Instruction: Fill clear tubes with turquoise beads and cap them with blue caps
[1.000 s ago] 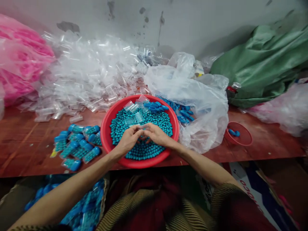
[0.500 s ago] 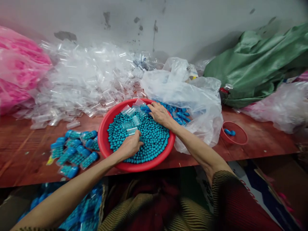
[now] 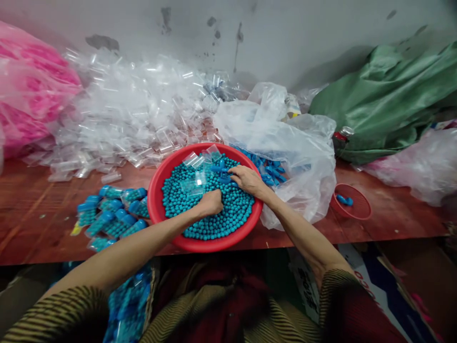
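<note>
**Both hands in the red basin, over the beads**

Left hand (image 3: pixel 210 202) curled into a loose fist, resting on the teal beads (image 3: pixel 214 219) mid-basin; can't tell if it holds anything. Right hand (image 3: pixel 248 180) lies flat-ish at the far right of the red basin (image 3: pixel 157 190), fingertips pinching a blue cap (image 3: pixel 224 179). Empty clear tubes (image 3: pixel 194 178) lie on the beads just beyond the left hand. Filled, capped tubes (image 3: pixel 114 214) piled on the table left of the basin. Bag of blue caps (image 3: pixel 285 143) just right of it
</note>
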`<state>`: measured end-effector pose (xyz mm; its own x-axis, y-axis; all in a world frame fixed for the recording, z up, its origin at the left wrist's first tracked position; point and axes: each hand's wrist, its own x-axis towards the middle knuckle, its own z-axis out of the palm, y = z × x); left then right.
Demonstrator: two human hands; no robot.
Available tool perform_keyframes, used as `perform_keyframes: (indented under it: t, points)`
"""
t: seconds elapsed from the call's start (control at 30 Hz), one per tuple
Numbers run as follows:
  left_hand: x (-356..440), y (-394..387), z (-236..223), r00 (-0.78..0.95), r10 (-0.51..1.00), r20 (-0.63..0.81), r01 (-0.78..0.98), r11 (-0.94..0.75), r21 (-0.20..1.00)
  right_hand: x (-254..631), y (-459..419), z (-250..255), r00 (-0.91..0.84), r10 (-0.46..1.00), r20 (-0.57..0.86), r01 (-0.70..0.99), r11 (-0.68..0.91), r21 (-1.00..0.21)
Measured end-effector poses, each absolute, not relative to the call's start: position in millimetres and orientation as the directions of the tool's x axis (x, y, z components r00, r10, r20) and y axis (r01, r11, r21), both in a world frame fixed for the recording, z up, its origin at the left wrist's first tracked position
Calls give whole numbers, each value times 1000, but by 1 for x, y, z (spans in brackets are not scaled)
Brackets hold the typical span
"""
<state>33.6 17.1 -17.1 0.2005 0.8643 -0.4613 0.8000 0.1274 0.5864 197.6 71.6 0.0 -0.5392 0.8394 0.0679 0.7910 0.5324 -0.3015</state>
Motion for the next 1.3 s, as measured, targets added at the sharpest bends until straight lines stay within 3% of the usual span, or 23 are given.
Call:
perform_keyframes:
  t: [0.13, 0.23, 0.3, 0.4, 0.53, 0.7, 0.93, 1.1, 1.3]
  points:
    - [37, 27, -20, 260, 843, -470, 512, 293, 807, 198, 69, 3, -539, 842, -31, 818, 514, -260]
    - [24, 24, -13, 316, 834, -453, 264, 381, 886, 199, 66, 8, -560, 826, -71, 804, 520, -289]
    - [14, 20, -7, 356, 798, -486, 25, 512, 859, 200, 62, 10, -552, 833, -42, 802, 518, -297]
    - [4, 14, -2, 411, 736, -538, -231, 655, 719, 202, 56, 12, -521, 853, 40, 818, 512, -260]
    - [0, 6, 1, 366, 750, -551, -241, 648, 723, 202, 49, 15, -504, 861, 72, 846, 509, -159]
    - [-7, -6, 5, 266, 789, -553, -237, 610, 756, 189, 39, 24, -387, 913, 127, 921, 390, 1]
    - [-16, -17, 10, 265, 772, -577, -234, 632, 739, 159, 39, 13, -368, 928, -57, 929, 369, 18]
    - [-18, -23, 10, 310, 764, -566, -176, 631, 755, 167, 38, 12, -407, 914, -7, 913, 407, 28]
    - [-13, -27, 7, 238, 855, -460, -130, 498, 858, 163, 16, 22, -579, 815, -16, 815, 578, -43]
